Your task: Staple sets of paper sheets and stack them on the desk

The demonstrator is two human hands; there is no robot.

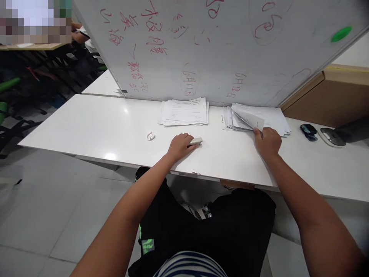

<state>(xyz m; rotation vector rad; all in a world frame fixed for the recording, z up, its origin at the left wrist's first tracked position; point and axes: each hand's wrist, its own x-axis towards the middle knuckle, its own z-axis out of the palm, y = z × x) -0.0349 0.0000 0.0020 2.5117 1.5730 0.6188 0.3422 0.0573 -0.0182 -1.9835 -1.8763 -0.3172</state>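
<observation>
My left hand is closed around a small pale stapler, resting on the white desk. At the right, my right hand pinches the corner of a printed sheet. That sheet is lifted and curled up off a stack of papers. A second stack of printed papers lies at the foot of the whiteboard, beyond my left hand. Left of that hand sits a small white ring-shaped item, too small to name.
A whiteboard with red writing stands across the desk's back. To the right are a brown box, a small black object and a computer mouse. Another person's arm shows at the upper left.
</observation>
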